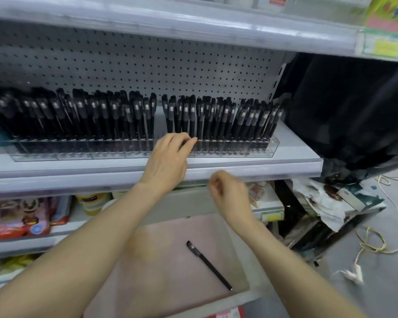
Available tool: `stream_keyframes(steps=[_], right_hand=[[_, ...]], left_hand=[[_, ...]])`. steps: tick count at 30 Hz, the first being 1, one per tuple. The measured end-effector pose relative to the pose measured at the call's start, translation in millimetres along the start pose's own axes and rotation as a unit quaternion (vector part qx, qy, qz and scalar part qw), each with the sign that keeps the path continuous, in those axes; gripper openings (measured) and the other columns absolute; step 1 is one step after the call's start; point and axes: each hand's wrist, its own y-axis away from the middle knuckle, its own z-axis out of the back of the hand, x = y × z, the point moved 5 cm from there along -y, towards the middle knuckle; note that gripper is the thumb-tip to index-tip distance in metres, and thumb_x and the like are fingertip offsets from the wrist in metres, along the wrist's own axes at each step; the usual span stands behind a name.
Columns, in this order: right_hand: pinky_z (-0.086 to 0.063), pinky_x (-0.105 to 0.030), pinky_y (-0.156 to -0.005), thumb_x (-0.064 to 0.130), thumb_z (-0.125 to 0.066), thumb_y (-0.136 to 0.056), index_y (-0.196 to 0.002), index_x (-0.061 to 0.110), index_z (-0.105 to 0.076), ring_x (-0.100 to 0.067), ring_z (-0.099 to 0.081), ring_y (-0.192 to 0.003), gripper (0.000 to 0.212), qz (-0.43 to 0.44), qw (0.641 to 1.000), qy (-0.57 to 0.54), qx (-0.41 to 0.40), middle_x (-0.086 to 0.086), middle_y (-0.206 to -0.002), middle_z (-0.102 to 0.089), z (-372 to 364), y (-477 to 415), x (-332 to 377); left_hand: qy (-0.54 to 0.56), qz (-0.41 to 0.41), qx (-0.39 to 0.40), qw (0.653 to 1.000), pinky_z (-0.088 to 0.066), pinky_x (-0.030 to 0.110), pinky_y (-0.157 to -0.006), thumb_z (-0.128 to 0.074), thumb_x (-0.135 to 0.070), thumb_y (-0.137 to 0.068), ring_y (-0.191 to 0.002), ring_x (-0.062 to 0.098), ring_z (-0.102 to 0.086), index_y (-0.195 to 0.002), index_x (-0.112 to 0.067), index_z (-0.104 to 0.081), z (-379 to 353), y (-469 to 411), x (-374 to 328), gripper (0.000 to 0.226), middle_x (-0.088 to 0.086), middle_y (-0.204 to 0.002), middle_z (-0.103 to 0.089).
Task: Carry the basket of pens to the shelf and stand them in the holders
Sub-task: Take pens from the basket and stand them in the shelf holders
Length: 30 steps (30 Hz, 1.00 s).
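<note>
One pen [209, 265] left in the pink basket [170, 271], frame bottom — left hand [168, 157] fingers curled at the holders [251, 150], steadying pens; right hand [230, 193] loosely curled, empty, blurred.

Left hand [170, 154] reaching toward twelve o'clock, palm down, fingers [189, 140] pinching together at one o'clock, right hand [230, 193] hanging lower at its four o'clock, blurred, fingers curling loosely inward, both forearms bare, extending from six o'clock.
</note>
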Motion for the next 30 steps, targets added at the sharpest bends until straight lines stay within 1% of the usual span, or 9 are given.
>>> stream_keyframes(steps=[2, 4, 7, 12, 16, 19, 22, 26, 30], right_hand=[[-0.050, -0.033, -0.073, 0.019, -0.064, -0.082, -0.085, 0.018, -0.064, -0.023, -0.064, -0.081, 0.003, -0.018, 0.981, 0.064, 0.183, -0.003, -0.083, -0.069, -39.0, 20.4, 4.4], [-0.053, -0.033, -0.078, 0.029, -0.072, -0.078, -0.088, 0.012, -0.069, -0.028, -0.063, -0.090, 0.020, -0.063, 0.926, 0.133, 0.348, -0.009, -0.092, -0.070, -67.3, 44.7, 0.3], [-0.051, -0.031, -0.077, 0.032, -0.079, -0.071, -0.096, 0.009, -0.069, -0.029, -0.061, -0.096, 0.035, -0.105, 0.875, 0.176, 0.438, -0.013, -0.103, -0.067, -83.6, 67.0, -10.4], [-0.049, -0.031, -0.077, 0.028, -0.075, -0.075, -0.097, 0.011, -0.068, -0.029, -0.062, -0.099, 0.029, -0.130, 0.888, 0.157, 0.411, -0.012, -0.108, -0.066, -80.6, 67.5, -19.5], [-0.046, -0.031, -0.079, 0.026, -0.062, -0.086, -0.099, 0.012, -0.066, -0.030, -0.059, -0.105, 0.019, -0.120, 0.908, 0.152, 0.372, -0.012, -0.110, -0.066, -70.9, 57.9, -15.8], [-0.041, -0.030, -0.074, 0.025, -0.059, -0.090, -0.097, 0.015, -0.060, -0.028, -0.060, -0.101, 0.013, -0.112, 0.935, 0.086, 0.325, -0.010, -0.106, -0.067, -54.6, 41.0, -9.1], [-0.045, -0.029, -0.077, 0.018, -0.062, -0.089, -0.105, 0.012, -0.061, -0.021, -0.061, -0.091, 0.017, -0.100, 0.954, 0.019, 0.281, -0.003, -0.096, -0.067, -29.7, 19.4, -1.9], [-0.045, -0.031, -0.079, 0.016, -0.064, -0.089, -0.110, 0.013, -0.061, -0.013, -0.052, -0.079, 0.021, -0.062, 0.981, -0.024, 0.180, 0.007, -0.088, -0.060, 11.8, -9.9, 3.1], [-0.050, -0.033, -0.080, 0.020, -0.065, -0.090, -0.109, 0.017, -0.061, -0.015, -0.061, -0.079, 0.019, -0.068, 0.995, -0.052, 0.059, 0.006, -0.086, -0.066, 54.5, -32.8, -7.6]], left_hand=[[0.007, 0.002, 0.001, 1.000, -0.044, 0.046, -0.094, -0.054, 0.007, -0.075, -0.106, 0.035, -0.050, -0.129, 0.000, -0.059, 0.5, 1.1, -0.4, 0.054, 0.016, -0.119, -0.057], [0.013, 0.005, 0.002, 1.000, -0.044, 0.046, -0.094, -0.055, 0.007, -0.076, -0.106, 0.033, -0.048, -0.129, 0.000, -0.059, 0.0, 1.8, -1.1, 0.053, 0.015, -0.119, -0.057], [0.023, 0.010, 0.001, 1.000, -0.044, 0.045, -0.094, -0.058, 0.007, -0.076, -0.106, 0.031, -0.045, -0.129, -0.001, -0.059, -1.8, 3.1, -0.5, 0.054, 0.014, -0.120, -0.057], [0.028, 0.012, 0.000, 1.000, -0.044, 0.044, -0.092, -0.057, 0.007, -0.077, -0.104, 0.031, -0.045, -0.129, -0.001, -0.059, 0.2, 2.8, 0.8, 0.053, 0.014, -0.119, -0.057], [0.026, 0.013, 0.010, 1.000, -0.044, 0.045, -0.093, -0.059, 0.006, -0.077, -0.105, 0.032, -0.047, -0.129, -0.002, -0.059, 0.4, 2.5, 1.2, 0.053, 0.013, -0.119, -0.057], [0.025, 0.016, 0.009, 1.000, -0.045, 0.046, -0.092, -0.062, 0.006, -0.076, -0.105, 0.033, -0.047, -0.128, -0.002, -0.060, 1.9, 0.2, 0.3, 0.052, 0.013, -0.118, -0.058], [0.027, 0.015, -0.003, 1.000, -0.046, 0.047, -0.090, -0.066, 0.008, -0.073, -0.105, 0.031, -0.046, -0.125, -0.001, -0.061, 4.5, -2.0, -2.9, 0.052, 0.014, -0.114, -0.059], [0.038, -0.013, -0.010, 0.999, -0.047, 0.044, -0.090, -0.062, 0.009, -0.073, -0.106, 0.031, -0.048, -0.125, -0.001, -0.061, 2.0, -7.0, -16.6, 0.053, 0.014, -0.114, -0.058], [0.061, -0.063, 0.009, 0.996, -0.048, 0.043, -0.094, -0.058, 0.007, -0.078, -0.110, 0.031, -0.049, -0.130, -0.001, -0.058, -5.1, -26.4, -46.1, 0.053, 0.014, -0.121, -0.056]])
